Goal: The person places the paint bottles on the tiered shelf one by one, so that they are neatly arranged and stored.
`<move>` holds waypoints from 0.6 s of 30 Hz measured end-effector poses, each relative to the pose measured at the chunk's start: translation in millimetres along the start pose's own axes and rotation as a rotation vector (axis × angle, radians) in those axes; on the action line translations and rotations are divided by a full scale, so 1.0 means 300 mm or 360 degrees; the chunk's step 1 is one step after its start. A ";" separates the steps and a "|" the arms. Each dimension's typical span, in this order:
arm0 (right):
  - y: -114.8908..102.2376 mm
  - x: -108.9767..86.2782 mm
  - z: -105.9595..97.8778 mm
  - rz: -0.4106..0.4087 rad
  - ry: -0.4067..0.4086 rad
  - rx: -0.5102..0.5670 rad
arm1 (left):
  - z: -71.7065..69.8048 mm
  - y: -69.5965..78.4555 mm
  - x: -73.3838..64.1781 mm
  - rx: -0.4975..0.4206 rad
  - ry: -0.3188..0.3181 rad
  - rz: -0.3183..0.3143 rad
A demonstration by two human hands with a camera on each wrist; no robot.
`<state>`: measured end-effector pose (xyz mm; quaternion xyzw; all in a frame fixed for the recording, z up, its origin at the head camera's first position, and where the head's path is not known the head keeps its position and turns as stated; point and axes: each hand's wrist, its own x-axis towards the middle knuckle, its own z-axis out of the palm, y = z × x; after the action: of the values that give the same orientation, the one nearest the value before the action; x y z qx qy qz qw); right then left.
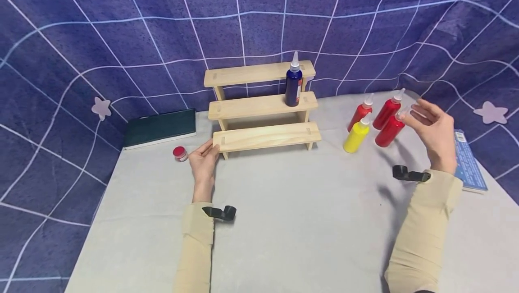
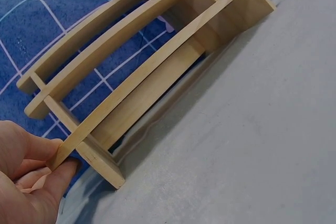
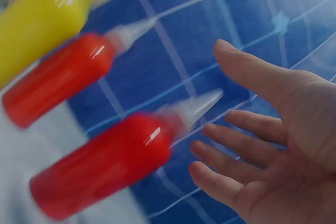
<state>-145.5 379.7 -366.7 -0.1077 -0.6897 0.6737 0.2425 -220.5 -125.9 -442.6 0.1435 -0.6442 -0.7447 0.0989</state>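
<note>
While the left hand (image 1: 202, 163) pinches the near left corner of a three-tiered stand of pale wood (image 1: 265, 135) between thumb and fingers, the right hand (image 1: 437, 133) is held with its thumb apart from loosely bent fingers, gripping nothing. The stand is upright at the back of the worktop (image 1: 292, 221), which is covered in a light grey cloth. On its middle tier, towards the right end, is a dark blue plastic bottle with a clear pointed nozzle (image 1: 293, 88), standing upright.

Just beside the right hand stands a glossy red plastic bottle with a pale pointed nozzle (image 1: 390, 130); the right wrist view shows a gap between nozzle and fingers. Directly behind it is a second red bottle (image 1: 386, 113), and further left a third red bottle (image 1: 360, 116), partly hidden by a yellow plastic bottle (image 1: 356, 137).

Near the left hand sits a small jar with a red lid (image 1: 180, 153), and behind that lies a dark green book (image 1: 162, 127). Past the right wrist is a blue book (image 1: 470, 164), partly covered by the sleeve. A blue-violet curtain with pale grid lines (image 1: 259, 36) hangs behind everything.
</note>
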 end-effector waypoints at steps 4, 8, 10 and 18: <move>0.081 0.017 -0.023 0.0062 -0.0173 -0.0146 | 0.000 0.002 -0.003 0.0012 -0.0009 0.0009; 0.127 0.020 -0.022 0.0134 -0.0259 -0.0385 | 0.002 0.005 -0.005 0.0010 -0.0017 -0.0011; 0.139 0.022 -0.014 0.0157 -0.0267 -0.0458 | 0.001 0.006 -0.004 0.0007 -0.0015 -0.0019; 0.166 0.025 -0.008 0.0141 -0.0200 -0.0482 | 0.000 0.006 -0.002 0.0011 -0.0006 -0.0025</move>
<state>-159.7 388.9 -414.3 -0.1308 -0.7917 0.5775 0.1500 -219.9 -125.9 -440.7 0.1473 -0.6458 -0.7436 0.0914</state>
